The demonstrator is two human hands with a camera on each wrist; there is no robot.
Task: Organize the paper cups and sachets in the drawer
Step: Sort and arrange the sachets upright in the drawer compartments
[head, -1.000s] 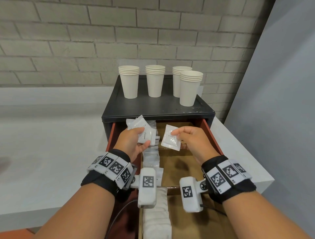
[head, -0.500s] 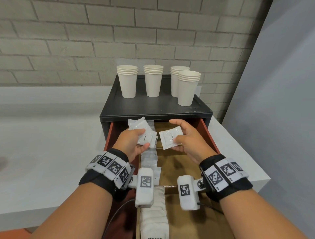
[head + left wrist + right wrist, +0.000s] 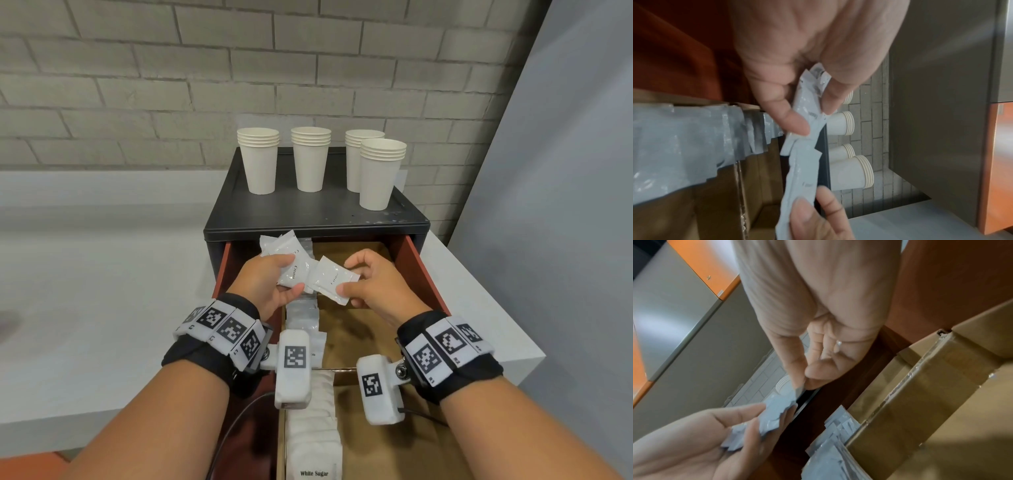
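Step in hand, by my judgement: gathering loose creamer sachets into one bundle before filing them in the drawer [image 3: 426, 274]. The paper cups [image 3: 380, 173] are not yet dealt with; four stacks stand on top of the black cabinet [image 3: 308, 212], which sits on the white tabletop [image 3: 102, 291].

My left hand [image 3: 263, 284] holds a small bundle of sachets [image 3: 287, 253], thumb curled over the face, fingers [image 3: 789, 116] folded behind. The bundle sits above the rear of the drawer's left channel.

My right hand [image 3: 373, 284] pinches a single sachet [image 3: 330, 279] at its right edge between thumb and fingertips [image 3: 797, 373]; the remaining digits are loosely curled. The free left edge of that sachet touches or overlaps the bundle just at my left thumb; the left wrist view shows the two edge to edge.

Below both hands, a row of sachets [image 3: 313, 431] stands filed along the left channel, the nearest marked "White Sugar". The cardboard compartments [image 3: 356, 329] to the right look bare.

Next move, as I judge it: slide the single sachet squarely under my left thumb, release the right pinch, then lower the aligned bundle into the channel without fanning it.
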